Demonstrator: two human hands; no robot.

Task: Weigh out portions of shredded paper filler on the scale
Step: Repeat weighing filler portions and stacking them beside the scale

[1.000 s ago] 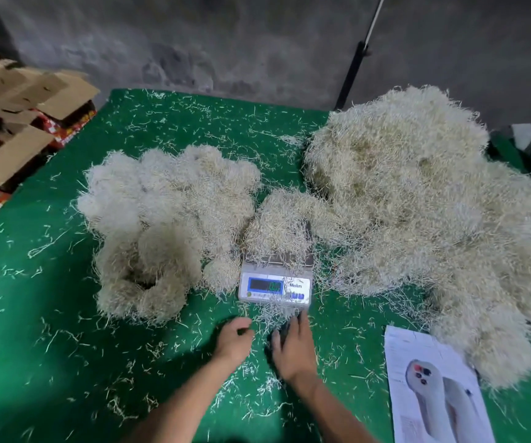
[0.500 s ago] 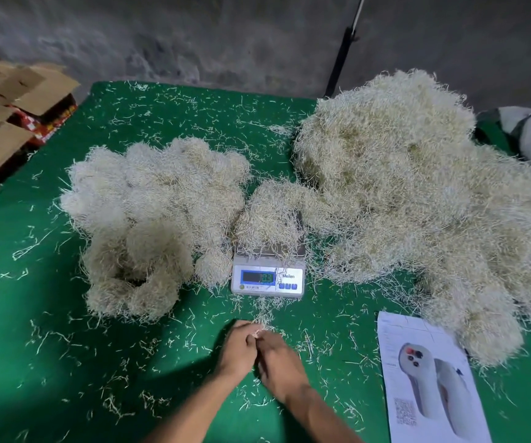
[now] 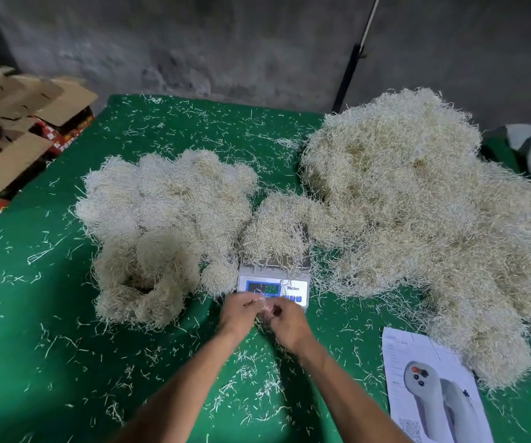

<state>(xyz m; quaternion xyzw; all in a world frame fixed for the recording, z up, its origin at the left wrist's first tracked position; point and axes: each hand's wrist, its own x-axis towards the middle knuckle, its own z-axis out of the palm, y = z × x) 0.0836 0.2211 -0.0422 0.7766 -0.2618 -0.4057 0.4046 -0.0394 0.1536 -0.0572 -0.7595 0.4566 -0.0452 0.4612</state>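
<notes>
Both hands meet just short of the scale (image 3: 273, 284): left hand (image 3: 238, 314) and right hand (image 3: 286, 322) pinch a few loose shreds (image 3: 259, 303) between their fingertips. Straight ahead, touching distance, sits the portion (image 3: 275, 235) on the pan, neither hand clearly nearer. Beyond-left lies the weighed pile (image 3: 162, 231); beyond-right, the big supply heap (image 3: 417, 219). Looks like a top-up heading forward.
</notes>
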